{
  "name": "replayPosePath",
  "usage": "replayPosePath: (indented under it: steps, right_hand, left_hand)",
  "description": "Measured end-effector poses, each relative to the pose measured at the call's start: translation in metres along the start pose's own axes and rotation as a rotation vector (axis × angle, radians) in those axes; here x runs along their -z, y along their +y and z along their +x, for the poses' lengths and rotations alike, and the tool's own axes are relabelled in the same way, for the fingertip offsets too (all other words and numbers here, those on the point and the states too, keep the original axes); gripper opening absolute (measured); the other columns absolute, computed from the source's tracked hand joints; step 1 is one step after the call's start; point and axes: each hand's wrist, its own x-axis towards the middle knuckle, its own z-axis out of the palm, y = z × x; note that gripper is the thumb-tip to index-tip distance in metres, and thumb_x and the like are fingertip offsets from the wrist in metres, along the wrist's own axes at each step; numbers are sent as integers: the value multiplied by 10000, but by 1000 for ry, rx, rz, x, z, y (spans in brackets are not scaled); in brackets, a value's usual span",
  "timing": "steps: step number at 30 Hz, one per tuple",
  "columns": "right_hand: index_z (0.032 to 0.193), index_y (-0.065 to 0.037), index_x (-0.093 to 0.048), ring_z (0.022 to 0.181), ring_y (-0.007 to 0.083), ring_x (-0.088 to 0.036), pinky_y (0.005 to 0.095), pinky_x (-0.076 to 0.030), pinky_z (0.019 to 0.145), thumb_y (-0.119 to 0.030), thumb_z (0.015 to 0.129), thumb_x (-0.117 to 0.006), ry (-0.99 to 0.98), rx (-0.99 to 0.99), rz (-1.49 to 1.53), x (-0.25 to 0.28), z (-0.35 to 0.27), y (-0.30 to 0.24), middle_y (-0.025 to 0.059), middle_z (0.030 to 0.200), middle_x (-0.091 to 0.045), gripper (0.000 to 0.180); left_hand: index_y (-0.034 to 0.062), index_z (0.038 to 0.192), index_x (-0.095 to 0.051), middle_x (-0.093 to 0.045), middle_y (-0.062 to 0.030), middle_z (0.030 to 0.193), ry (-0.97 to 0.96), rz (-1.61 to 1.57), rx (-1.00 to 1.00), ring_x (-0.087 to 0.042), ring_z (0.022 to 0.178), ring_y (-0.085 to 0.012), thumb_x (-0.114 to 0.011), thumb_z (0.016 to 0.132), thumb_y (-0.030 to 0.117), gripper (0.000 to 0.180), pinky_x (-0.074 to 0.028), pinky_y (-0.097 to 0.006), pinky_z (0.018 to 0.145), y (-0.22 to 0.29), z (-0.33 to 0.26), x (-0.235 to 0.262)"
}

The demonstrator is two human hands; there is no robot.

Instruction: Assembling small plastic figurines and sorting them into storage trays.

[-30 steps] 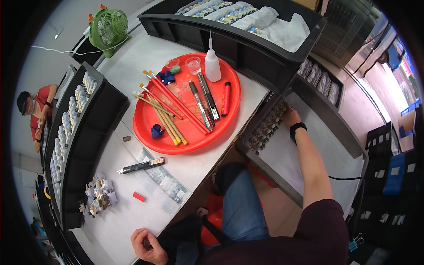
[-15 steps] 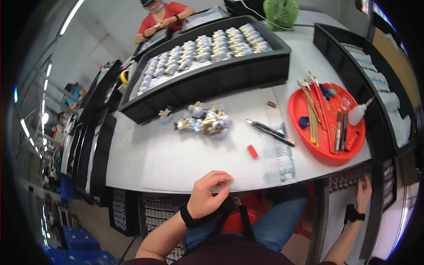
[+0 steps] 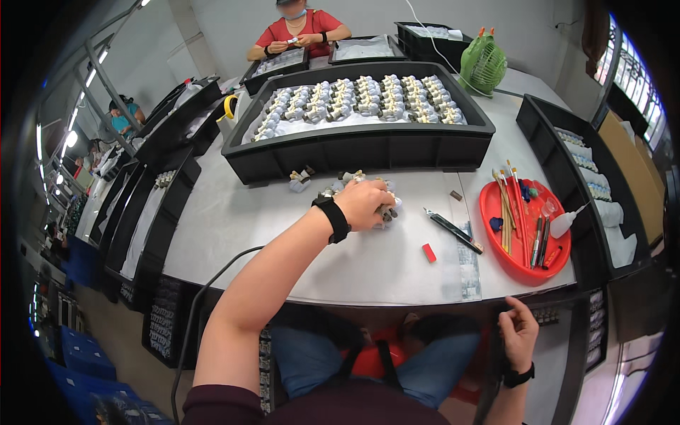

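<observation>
Left hand: the left hand (image 3: 365, 204) lay knuckles-up on the pile (image 3: 386, 205) of small pale parts at the table's middle, fingers curled down into it; whether they had closed on a part could not be told.
Pile: it sat on the grey table (image 3: 234, 219), at 6 o'clock from the big tray (image 3: 361, 145), mostly hidden under the hand.
Right hand: the right hand (image 3: 519, 333) was below the table edge at 5 o'clock from the pile, fingers bent against a dark rack (image 3: 559, 317) of small parts; its grasp could not be told.
Big tray: black, filled with rows of pale parts on white sheet.
Red dish: the red dish (image 3: 506, 248) stood at 3 o'clock from the pile, holding brushes (image 3: 506, 205) and a squeeze bottle (image 3: 567, 223).
Tool: a dark tool (image 3: 453, 230) lay between pile and dish, tilted.
Red block: a small red block (image 3: 428, 253) lay at 5 o'clock from the pile, well apart from it.
Fan: a green fan (image 3: 483, 65) stood at 1 o'clock, beyond the tray.
Other person: a person in red (image 3: 301, 28) worked at 12 o'clock.
</observation>
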Motion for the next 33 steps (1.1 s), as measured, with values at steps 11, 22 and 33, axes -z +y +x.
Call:
replayPosePath:
  steps: [11,22,33]
  right_hand:
    - [1185,-12,-416,801,113,-524,226,-476,680,12,721,-625,-233,145,315,-138,5,-65,116,1047,-486,510]
    - [1029,75,-475,784,200,-600,264,-504,708,9,790,-548,-276,-142,629,-194,-17,-55,136,899,-574,258]
    - [1024,66,-445,693,220,-613,250,-511,597,-72,830,-515,-365,-342,675,-198,-26,-48,182,825,-588,248]
  left_hand:
    - [81,926,-610,-508,-114,961,325,-462,-215,-559,799,-244,-604,659,4,278,-461,-303,692,54,-77,9]
    - [3,1186,-417,-505,-118,1119,452,-1855,193,-513,986,-162,-491,823,-2,370,-456,-267,776,57,-143,-59]
    - [0,1110,-481,-579,-45,895,538,-2104,337,-536,761,-85,-508,846,104,285,-444,-196,667,57,-145,-79]
